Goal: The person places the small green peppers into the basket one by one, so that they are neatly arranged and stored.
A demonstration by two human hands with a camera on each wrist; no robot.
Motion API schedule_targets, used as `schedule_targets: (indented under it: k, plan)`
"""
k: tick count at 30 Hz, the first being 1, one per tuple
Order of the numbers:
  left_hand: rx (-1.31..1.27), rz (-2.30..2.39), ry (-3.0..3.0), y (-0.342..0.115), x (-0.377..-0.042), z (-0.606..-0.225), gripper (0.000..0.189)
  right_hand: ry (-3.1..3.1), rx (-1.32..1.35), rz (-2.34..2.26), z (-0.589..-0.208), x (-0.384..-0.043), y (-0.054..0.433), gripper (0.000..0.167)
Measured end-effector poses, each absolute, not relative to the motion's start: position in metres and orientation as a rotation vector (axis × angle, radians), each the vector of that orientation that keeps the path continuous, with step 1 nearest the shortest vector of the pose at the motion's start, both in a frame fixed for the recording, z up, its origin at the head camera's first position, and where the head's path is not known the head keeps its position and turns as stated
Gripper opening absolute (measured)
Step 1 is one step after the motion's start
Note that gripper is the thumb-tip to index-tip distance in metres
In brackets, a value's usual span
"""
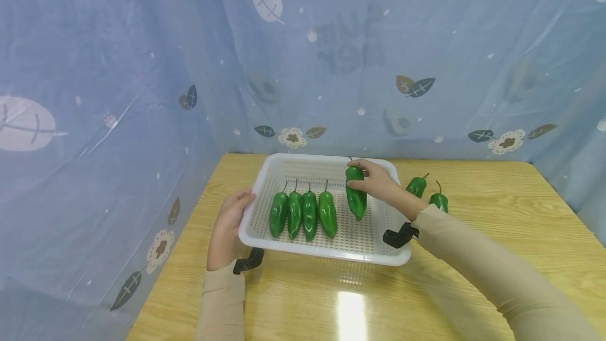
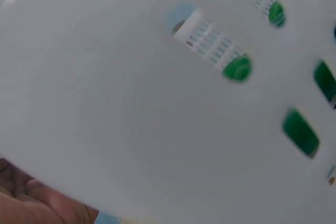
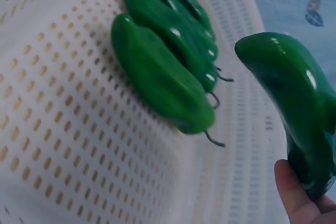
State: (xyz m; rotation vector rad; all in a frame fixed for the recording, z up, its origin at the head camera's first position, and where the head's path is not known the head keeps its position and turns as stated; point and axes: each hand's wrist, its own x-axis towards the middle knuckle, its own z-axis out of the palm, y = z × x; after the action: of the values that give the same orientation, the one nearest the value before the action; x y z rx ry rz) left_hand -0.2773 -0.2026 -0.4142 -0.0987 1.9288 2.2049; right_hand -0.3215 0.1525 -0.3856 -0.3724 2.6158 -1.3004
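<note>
A white plastic basket (image 1: 326, 254) with a perforated bottom stands in front of me on the table. Several green chili peppers (image 1: 310, 214) lie side by side in its left half, stems pointing to the back. My right hand (image 1: 377, 180) holds another green pepper (image 1: 356, 193) over the basket's right half, pinched near its stem end, tip hanging down; the right wrist view shows this pepper (image 3: 294, 87) close up beside a fingertip. At the left rim, my left hand (image 1: 230, 218) grips the basket. In the left wrist view the basket wall (image 2: 131, 103) hides much of that hand.
Two more green peppers, one farther back (image 1: 417, 186) and one nearer (image 1: 439, 201), lie on the wooden table (image 1: 502, 209) right of the basket, the nearer partly behind my right sleeve. A blue patterned curtain (image 1: 331, 67) closes off the back and left.
</note>
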Motion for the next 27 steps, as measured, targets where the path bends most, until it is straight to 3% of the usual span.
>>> schedule_targets:
  k: [9, 27]
  plan:
    - [-0.112, 2.208, 1.947, -0.201, -0.278, -0.416, 0.045, 2.744, -0.493, -1.057, -0.399, -0.324, 0.131, 0.055]
    - [-0.069, 2.236, 1.915, -0.201, -0.277, -0.417, 0.045, 2.706, -0.446, -0.902, -0.410, -0.329, 0.119, 0.055]
